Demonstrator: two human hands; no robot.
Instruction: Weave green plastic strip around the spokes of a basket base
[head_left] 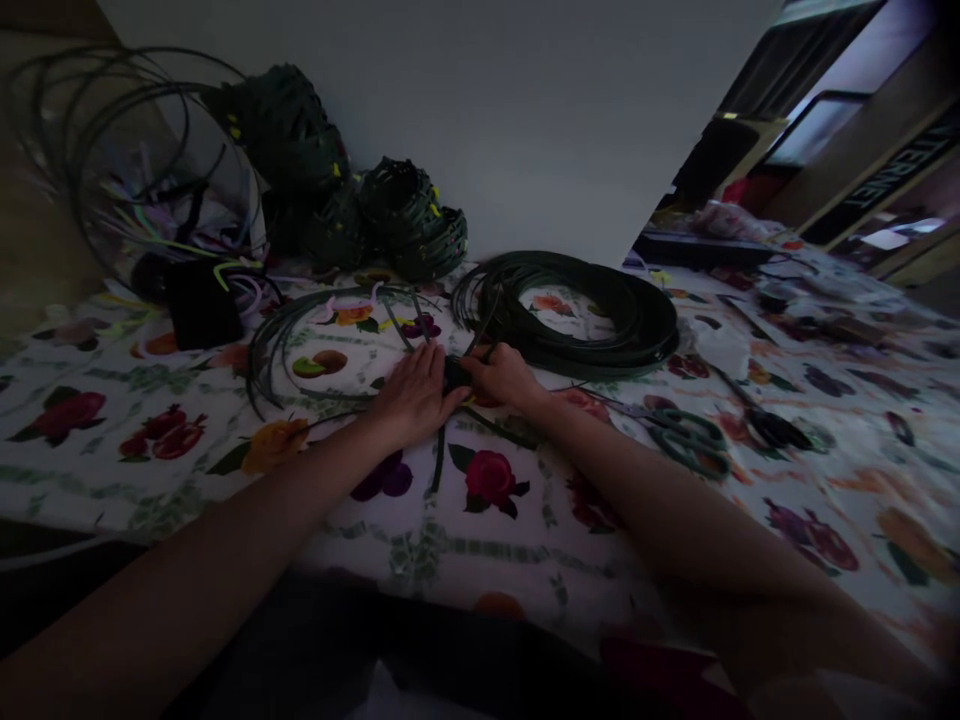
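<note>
My left hand (415, 393) lies flat with its fingers stretched out, pressing on the edge of a small dark green woven base (454, 373). Flat dark green strips (437, 460) stick out from this base in several directions over the tablecloth. On the base's right side, my right hand (508, 376) is closed, thumb and fingers pinching a dark green strip. The exact grip is partly hidden by the fingers. A long thin strip (259, 375) loops out to the left of my left hand.
A thick coil of dark green strip (637, 335) lies behind my right hand. Green-handled scissors (694, 440) rest to the right. Dark woven baskets (409, 215) stand against the white wall. A black object (201, 305) and a bag of coloured strips (180, 215) are at left.
</note>
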